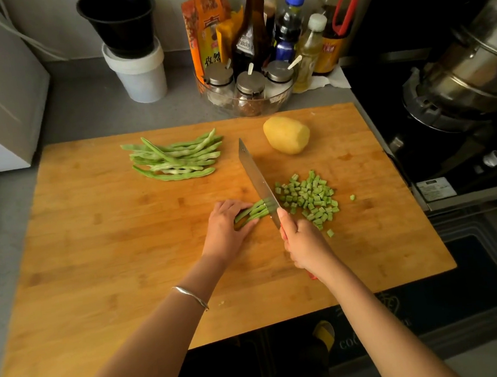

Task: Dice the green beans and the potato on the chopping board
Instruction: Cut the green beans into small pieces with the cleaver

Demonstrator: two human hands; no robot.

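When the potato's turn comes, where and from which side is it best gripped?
Probably from above, across the middle of the potato: it lies on its side on the chopping board, bare wood all round it, and its ends taper.

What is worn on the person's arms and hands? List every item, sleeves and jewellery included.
The left hand and the right hand are bare, with no gloves. No sleeves show on either forearm. A thin silver metal bangle circles the left wrist. The right wrist wears nothing that shows. No rings can be made out.
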